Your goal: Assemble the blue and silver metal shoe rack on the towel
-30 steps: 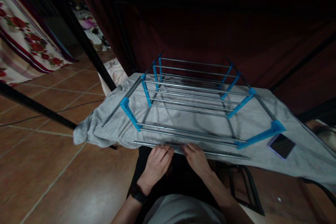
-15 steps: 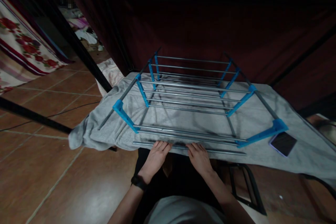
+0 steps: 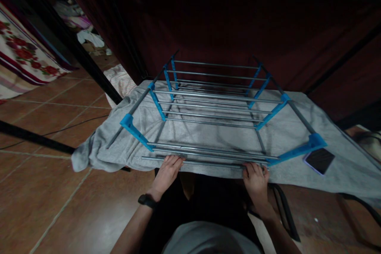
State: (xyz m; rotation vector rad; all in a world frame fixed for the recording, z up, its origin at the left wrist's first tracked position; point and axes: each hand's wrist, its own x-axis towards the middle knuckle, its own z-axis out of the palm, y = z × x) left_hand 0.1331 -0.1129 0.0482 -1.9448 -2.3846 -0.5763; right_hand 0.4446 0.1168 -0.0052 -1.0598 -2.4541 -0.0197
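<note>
A loose metal rod (image 3: 212, 163) lies along the near edge of the grey cloth. My left hand (image 3: 168, 174) is closed over it left of the middle, fingers on top and palm toward me. Near the rod's right end, my right hand (image 3: 256, 182) has its fingers bent round it; the thumb is partly hidden. Just beyond the rod stands a rack of metal bars with blue plastic brackets (image 3: 136, 133), its side tubes sloping up toward the back. The rod lies apart from the rack's front bars.
Grey cloth (image 3: 285, 172) covers the surface beneath the rack. A phone (image 3: 319, 161) lies by the right front bracket. Black metal frame bars (image 3: 35, 139) cross on the left, over a tiled floor (image 3: 44, 190). A dark red panel (image 3: 202, 27) rises behind.
My hands have spread apart along the rod, the right one sliding far toward its right end and the left one slightly leftward. The rod has shifted a little left.
</note>
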